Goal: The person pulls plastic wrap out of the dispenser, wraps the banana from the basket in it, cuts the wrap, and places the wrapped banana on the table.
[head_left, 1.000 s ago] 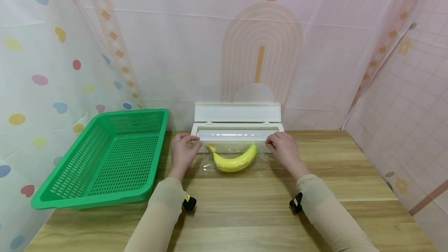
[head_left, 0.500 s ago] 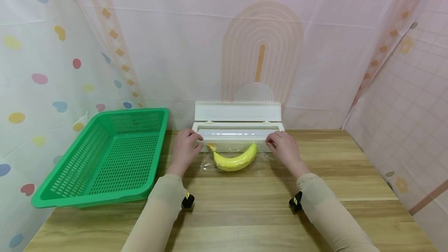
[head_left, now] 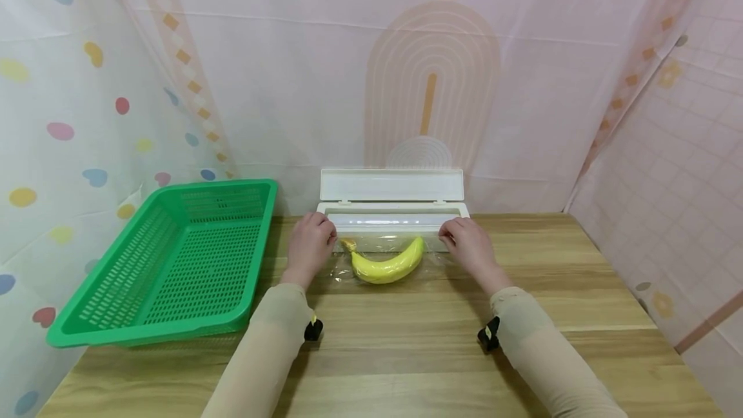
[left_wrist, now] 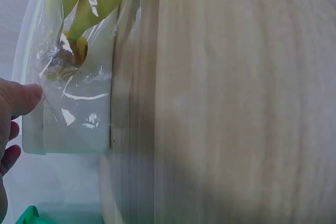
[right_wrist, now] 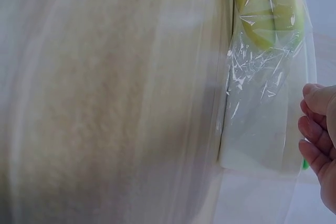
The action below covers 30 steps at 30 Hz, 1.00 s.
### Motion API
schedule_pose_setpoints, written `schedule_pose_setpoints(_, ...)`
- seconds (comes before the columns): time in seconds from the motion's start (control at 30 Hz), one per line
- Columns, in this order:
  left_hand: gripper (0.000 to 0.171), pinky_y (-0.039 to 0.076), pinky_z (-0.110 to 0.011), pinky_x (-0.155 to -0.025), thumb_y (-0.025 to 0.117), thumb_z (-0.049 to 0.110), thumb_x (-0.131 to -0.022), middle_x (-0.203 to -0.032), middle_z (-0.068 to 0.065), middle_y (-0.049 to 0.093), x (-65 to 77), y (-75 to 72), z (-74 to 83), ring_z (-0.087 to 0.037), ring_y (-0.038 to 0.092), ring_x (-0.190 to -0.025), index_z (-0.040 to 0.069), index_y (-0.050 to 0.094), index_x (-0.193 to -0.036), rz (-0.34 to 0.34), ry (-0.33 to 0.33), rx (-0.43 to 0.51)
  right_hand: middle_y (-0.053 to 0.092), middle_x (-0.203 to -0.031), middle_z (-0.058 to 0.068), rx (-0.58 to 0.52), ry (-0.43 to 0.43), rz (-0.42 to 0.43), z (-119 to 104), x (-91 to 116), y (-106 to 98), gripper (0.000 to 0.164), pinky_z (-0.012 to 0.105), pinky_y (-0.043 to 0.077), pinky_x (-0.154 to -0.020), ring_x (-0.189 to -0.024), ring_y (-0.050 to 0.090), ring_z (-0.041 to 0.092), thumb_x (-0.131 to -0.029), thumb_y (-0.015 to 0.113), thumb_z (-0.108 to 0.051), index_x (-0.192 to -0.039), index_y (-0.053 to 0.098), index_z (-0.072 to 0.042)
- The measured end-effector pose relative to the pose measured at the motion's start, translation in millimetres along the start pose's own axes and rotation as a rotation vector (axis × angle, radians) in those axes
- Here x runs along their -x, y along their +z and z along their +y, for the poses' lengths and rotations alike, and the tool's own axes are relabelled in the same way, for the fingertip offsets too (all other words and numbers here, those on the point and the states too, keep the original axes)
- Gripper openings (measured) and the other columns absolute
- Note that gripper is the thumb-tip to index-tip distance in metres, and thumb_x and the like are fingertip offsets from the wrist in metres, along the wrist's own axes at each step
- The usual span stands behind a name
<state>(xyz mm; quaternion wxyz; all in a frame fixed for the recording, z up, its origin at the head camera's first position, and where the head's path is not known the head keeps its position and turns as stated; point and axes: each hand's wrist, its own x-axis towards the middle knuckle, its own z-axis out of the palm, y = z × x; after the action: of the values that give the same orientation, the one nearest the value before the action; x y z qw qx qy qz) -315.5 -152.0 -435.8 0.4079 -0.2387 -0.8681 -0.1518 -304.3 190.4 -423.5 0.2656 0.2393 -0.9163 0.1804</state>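
The banana (head_left: 387, 269) shows through clear film (right_wrist: 249, 72), just in front of the open box (head_left: 391, 186). Your left hand (head_left: 310, 245) and right hand (head_left: 469, 247) each pinch the film beside it; the basket (head_left: 259, 257) stands to your left.

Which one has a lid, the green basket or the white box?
The white box behind the banana: its lid stands raised along the back. The green basket, over on the left, shows no lid.
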Motion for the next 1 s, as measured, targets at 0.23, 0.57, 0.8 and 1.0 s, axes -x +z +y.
schedule_pose_setpoints(0.23, 0.015, 0.050, -0.043, -0.069, 0.074, -0.010, -0.069, -0.081, -0.012, 0.059, 4.4, -2.3, 1.6, -0.032, 0.055, -0.081, 0.001, 0.064, -0.070, -0.046, -0.013, 0.034, 0.066, -0.084, 0.006, -0.014, 0.015, -0.012, 0.1, 1.2, -0.4, 0.009, 0.043, 0.052, -0.075, -0.083, 0.062, 0.028, -0.085, 0.076, -0.003, -0.084, 0.068, -0.008)
schedule_pose_setpoints(0.57, 0.017, 0.046, -0.040, -0.063, 0.073, -0.009, -0.072, -0.067, -0.007, 0.060, 9.4, -3.9, 1.5, -0.029, 0.053, -0.068, 0.004, 0.062, -0.075, -0.076, 0.027, 0.026, 0.065, -0.081, 0.003, -0.035, -0.018, -0.032, 4.5, 3.5, -0.9, 0.015, 0.040, 0.051, -0.071, -0.078, 0.060, 0.024, -0.083, 0.074, 0.002, -0.080, 0.065, -0.010)
schedule_pose_setpoints(0.8, 0.018, 0.047, -0.040, -0.064, 0.074, -0.009, -0.073, -0.074, -0.006, 0.063, 8.9, -7.5, 1.7, -0.028, 0.055, -0.073, 0.007, 0.067, -0.077, -0.134, 0.031, 0.062, 0.066, -0.083, 0.002, -0.031, -0.044, -0.082, 5.4, 3.2, -1.6, 0.015, 0.040, 0.052, -0.071, -0.080, 0.062, 0.023, -0.083, 0.074, 0.001, -0.082, 0.066, -0.011)
schedule_pose_setpoints(1.0, 0.025, 0.046, -0.038, -0.063, 0.075, -0.011, -0.068, -0.070, -0.002, 0.059, 10.9, -8.3, 0.7, -0.026, 0.054, -0.071, 0.010, 0.060, -0.068, -0.157, 0.079, 0.057, 0.063, -0.081, 0.000, 0.026, -0.098, -0.175, 5.4, 4.5, -0.1, 0.016, 0.040, 0.052, -0.071, -0.079, 0.061, 0.023, -0.082, 0.075, -0.001, -0.082, 0.065, -0.013)
